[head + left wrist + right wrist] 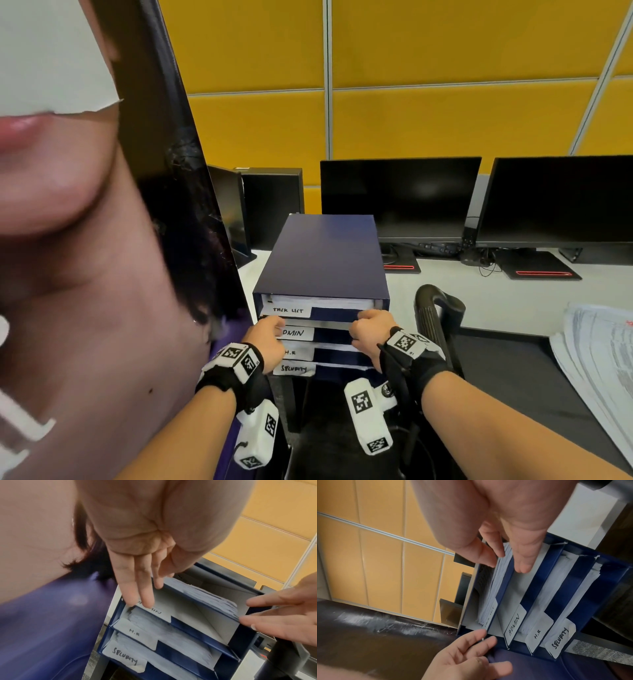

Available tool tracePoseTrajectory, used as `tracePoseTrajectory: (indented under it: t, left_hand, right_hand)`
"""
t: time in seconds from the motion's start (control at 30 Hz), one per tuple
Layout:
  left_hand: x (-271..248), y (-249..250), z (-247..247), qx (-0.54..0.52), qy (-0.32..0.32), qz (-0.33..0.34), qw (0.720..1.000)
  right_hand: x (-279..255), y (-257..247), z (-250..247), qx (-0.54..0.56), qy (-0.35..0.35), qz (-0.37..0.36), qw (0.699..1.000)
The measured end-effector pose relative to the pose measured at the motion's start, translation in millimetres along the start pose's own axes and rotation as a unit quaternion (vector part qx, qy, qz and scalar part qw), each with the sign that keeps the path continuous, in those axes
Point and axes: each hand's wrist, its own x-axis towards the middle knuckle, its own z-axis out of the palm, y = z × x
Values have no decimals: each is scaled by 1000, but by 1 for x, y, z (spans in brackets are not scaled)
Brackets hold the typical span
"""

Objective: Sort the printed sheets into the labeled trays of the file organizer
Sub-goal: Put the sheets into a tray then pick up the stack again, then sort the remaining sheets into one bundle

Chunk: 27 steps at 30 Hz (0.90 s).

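Observation:
The dark blue file organizer stands on the white desk with its trays facing me, labelled TASK LIST, ADMIN, H.R and SECURITY. A thick stack of printed sheets lies in the top tray. The ADMIN tray looks bare inside, while H.R and SECURITY hold sheets. My left hand touches the top tray's left front edge with straight fingers. At the right end, my right hand rests straight fingers against the stack's edge. Neither hand holds anything.
More printed sheets lie spread on a dark surface at the right. Two dark monitors stand behind the organizer. A black chair armrest rises just right of my right hand. A large glossy printed board fills the left.

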Motion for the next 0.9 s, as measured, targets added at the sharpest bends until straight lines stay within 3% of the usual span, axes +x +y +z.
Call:
tracePoseTrajectory:
  t: [0.23,0.47,0.7,0.9]
  left_hand:
    - [-48,52,-6,30,-11,0,999]
    - [-103,126,22,52,-8,-5,999]
    - [-157,229,126,-58,-29,-44,997]
    - [-168,272,245,-47,-82,-87,992]
  right_hand:
    - [-37,-16,-43,60,-68,17,996]
    - [-61,-12,-148,19,-65,-16,998]
    - [-68,39,-295,-90,-68,1,994]
    - [-52,102,-386,-164,-72,18,984]
